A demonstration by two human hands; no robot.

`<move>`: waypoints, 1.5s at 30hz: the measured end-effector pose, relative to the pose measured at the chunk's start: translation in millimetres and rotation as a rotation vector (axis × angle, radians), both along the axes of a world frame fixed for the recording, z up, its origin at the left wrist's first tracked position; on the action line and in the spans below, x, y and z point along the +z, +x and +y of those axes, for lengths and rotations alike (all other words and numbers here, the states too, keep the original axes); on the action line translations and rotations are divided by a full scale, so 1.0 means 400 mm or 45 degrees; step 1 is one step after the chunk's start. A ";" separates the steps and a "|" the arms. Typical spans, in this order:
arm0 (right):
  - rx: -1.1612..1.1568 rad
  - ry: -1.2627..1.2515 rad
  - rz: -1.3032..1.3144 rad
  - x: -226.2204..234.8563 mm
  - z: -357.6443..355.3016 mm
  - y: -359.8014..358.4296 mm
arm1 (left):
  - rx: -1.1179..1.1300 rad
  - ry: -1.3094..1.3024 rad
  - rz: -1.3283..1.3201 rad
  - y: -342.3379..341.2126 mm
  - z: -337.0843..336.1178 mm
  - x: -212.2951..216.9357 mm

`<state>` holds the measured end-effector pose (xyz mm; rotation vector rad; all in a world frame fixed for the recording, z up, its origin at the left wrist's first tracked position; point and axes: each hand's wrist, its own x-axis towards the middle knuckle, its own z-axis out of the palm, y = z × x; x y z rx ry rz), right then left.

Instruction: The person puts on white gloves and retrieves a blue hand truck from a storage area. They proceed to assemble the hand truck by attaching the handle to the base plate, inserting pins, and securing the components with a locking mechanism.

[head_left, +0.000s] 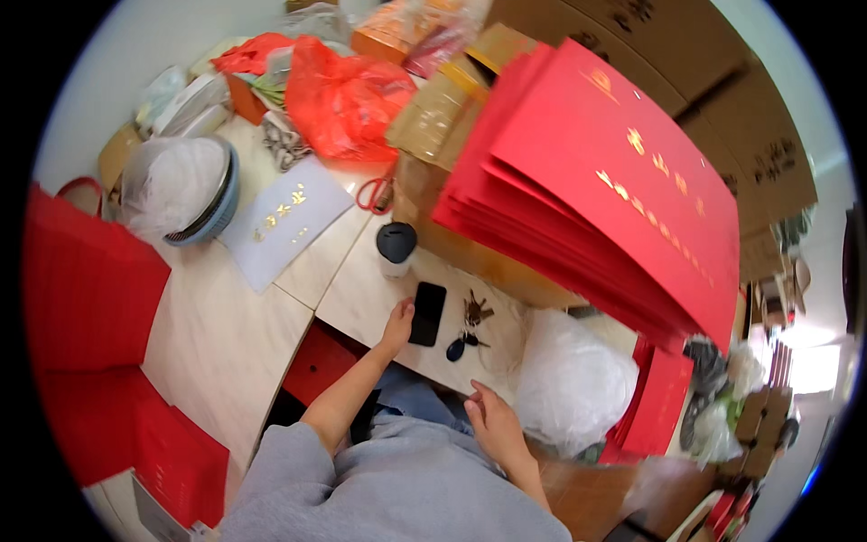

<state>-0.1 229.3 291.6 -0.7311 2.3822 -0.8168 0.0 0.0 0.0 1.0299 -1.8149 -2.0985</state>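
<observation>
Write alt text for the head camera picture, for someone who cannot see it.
A person's left hand touches a black phone on a pale table, beside keys; the right hand rests empty near a white plastic bag. A stack of red folders leans over cardboard boxes.

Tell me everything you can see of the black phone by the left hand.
The phone is a slim black slab with rounded corners, its glossy dark face up and unlit. It lies flat on the pale tabletop, long side running away from the person. The left hand touches its left edge. A bunch of keys lies just to its right, apart from it; a dark-lidded cup stands beyond.
</observation>
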 end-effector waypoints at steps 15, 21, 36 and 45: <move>0.696 -0.141 0.149 0.014 -0.303 -0.089 | 0.737 -1.104 -0.553 0.495 -0.312 0.137; 0.629 -0.518 -0.090 0.115 -0.652 -0.136 | 0.994 -1.067 -0.913 0.517 -0.566 0.104; -0.521 -0.580 -0.273 -0.403 -1.618 -0.530 | 1.025 -1.009 -0.629 0.440 -0.742 0.045; 0.173 -0.283 0.035 -0.432 -1.814 -0.618 | 0.732 -1.017 0.099 0.132 -0.930 0.249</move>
